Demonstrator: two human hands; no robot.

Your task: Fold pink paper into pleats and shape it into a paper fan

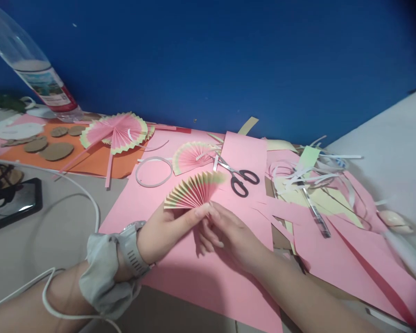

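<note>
Between my hands is a pleated paper fan (194, 192), pink with a yellow-green rim, spread in a half circle. My left hand (175, 229) grips it from below, thumb near the gathered base. The fingertips of my right hand (230, 233) pinch that same base, and its lower fingers are curled. Behind it, a second paper fan (192, 155) lies on a large pink paper sheet (190, 282). Black-handled scissors (237, 175) rest just right of that fan, blades toward it. A thin pale ring (154, 171) lies to the left.
Finished-looking round fans (116, 132) with pink strips and cardboard discs (56, 151) lie on orange paper (121, 169). A plastic bottle (45, 78) leans against the blue wall (208, 60). A phone (17, 203) is at left. Paper scraps (315, 194) and a pen (315, 212) clutter the right. A white cable (86, 192) crosses the left side.
</note>
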